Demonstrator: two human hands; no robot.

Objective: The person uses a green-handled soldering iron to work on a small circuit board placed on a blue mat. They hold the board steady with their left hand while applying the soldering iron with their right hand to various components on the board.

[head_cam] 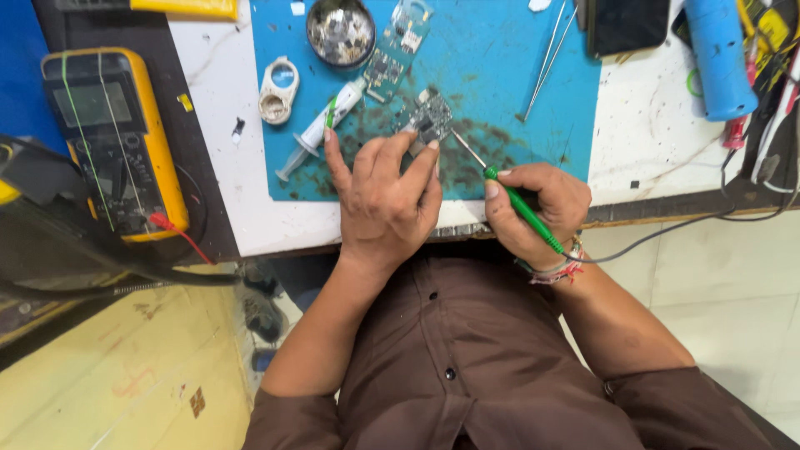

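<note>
A small circuit board (429, 118) lies on the stained blue work mat (492, 75), just beyond the fingertips of the left hand (385, 193), which presses down on the board's near edge with its fingers spread and bent. The right hand (536, 210) is closed in a pen grip around a green-handled soldering iron (518, 205), whose thin metal tip reaches up and left to touch the board's right side; a grey cord runs from the handle's rear past the wrist and off to the right. Just left of the left hand's forefinger a white syringe (321, 127) with a green band lies slanted on the mat, its plunger end toward the near edge. Beyond the board a second, longer circuit board (393, 52) lies tilted, and beside it stands a round metal tin (340, 32) full of small scraps. On the bare white tabletop (218, 100) left of the mat rests a small white plastic frame (277, 90) with two round openings. Farther left, on a dark surface, a yellow-cased multimeter (114, 133) lies with its grey screen away from the person and a red lead plugged in at its near corner. Metal tweezers (547, 60) lie across the mat's right part, a dark phone (627, 25) sits at the far edge, and a blue cylindrical tool (720, 58) rests at the right among tangled cables. Nothing lies between the hands and the board.
</note>
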